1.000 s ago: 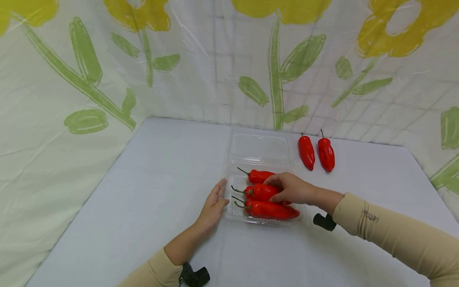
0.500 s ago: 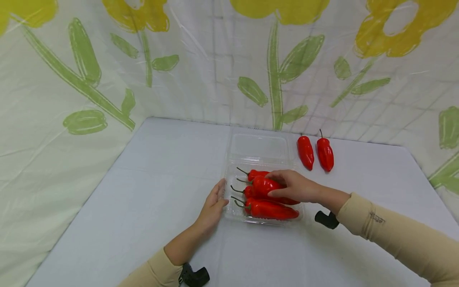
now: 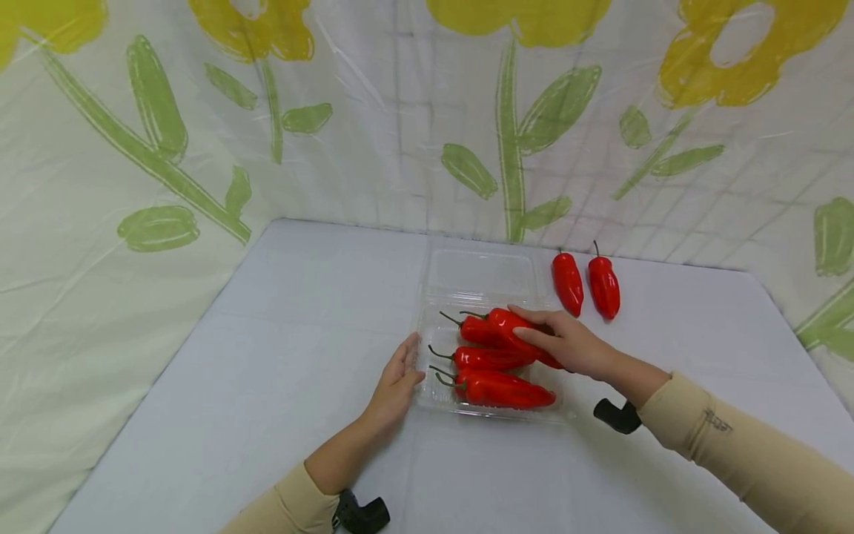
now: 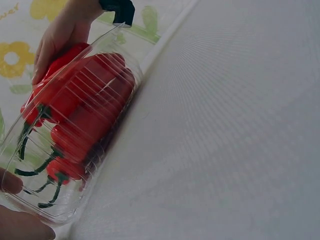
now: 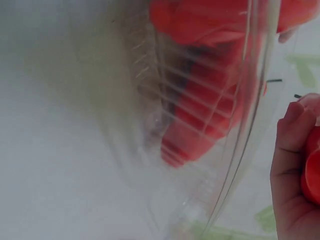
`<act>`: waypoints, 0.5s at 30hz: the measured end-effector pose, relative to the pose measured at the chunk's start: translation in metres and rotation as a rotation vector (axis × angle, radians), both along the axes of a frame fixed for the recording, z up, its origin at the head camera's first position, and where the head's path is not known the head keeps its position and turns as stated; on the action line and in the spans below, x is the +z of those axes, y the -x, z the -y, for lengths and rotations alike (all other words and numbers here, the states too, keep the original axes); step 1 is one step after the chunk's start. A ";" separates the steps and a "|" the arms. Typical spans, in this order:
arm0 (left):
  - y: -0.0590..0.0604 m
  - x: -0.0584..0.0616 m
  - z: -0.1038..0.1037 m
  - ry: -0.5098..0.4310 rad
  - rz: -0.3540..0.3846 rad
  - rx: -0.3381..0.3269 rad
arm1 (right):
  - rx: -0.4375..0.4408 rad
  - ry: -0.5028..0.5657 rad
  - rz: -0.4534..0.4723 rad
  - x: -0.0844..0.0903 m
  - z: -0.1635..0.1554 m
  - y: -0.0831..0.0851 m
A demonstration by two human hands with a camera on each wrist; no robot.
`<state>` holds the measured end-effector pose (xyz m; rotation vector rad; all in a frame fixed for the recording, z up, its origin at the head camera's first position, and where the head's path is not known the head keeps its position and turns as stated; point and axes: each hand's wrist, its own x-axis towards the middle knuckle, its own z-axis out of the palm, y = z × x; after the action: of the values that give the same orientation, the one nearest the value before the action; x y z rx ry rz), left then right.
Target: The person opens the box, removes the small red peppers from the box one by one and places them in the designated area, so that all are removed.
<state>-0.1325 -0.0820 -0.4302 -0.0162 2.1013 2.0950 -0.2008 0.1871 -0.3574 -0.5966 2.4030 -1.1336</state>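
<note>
My right hand grips a red pepper with a thin dark stem, above the back right part of a clear plastic clamshell container. Inside lie several more red peppers, stems to the left; the front pepper largely covers another. In the right wrist view, fingers curl against the held pepper. My left hand rests along the container's left side, its fingers fairly straight. The left wrist view shows only fingertips and thumb by the container's corner.
The container's lid lies open toward the back. Two red peppers, one on the left and one on the right, lie behind on the white table. A flower-printed curtain hangs beyond the table's back edge.
My right hand has lifted a pepper from the middle of the container and moved it back and to the right, uncovering the pepper beneath. The left hand has stayed in place.
</note>
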 end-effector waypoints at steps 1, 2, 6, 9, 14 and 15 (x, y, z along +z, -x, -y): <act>0.000 0.000 0.000 0.000 -0.001 0.000 | -0.017 0.009 -0.004 0.000 -0.002 0.000; 0.000 0.000 0.000 0.000 0.001 0.001 | -0.034 0.016 -0.006 0.000 -0.004 0.000; 0.000 0.000 0.000 0.004 -0.010 -0.001 | -0.099 0.032 -0.014 0.000 -0.012 -0.001; 0.000 0.000 0.000 0.004 -0.023 -0.003 | -0.149 0.033 -0.019 0.000 -0.019 -0.002; 0.001 -0.001 0.000 0.000 -0.016 0.002 | -0.230 0.040 -0.025 -0.002 -0.030 -0.002; 0.001 -0.002 0.000 0.000 -0.012 0.003 | -0.246 0.042 -0.027 -0.002 -0.033 -0.002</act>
<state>-0.1334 -0.0823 -0.4319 -0.0071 2.1095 2.1023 -0.1987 0.2197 -0.3595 -0.3371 2.5332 -1.2851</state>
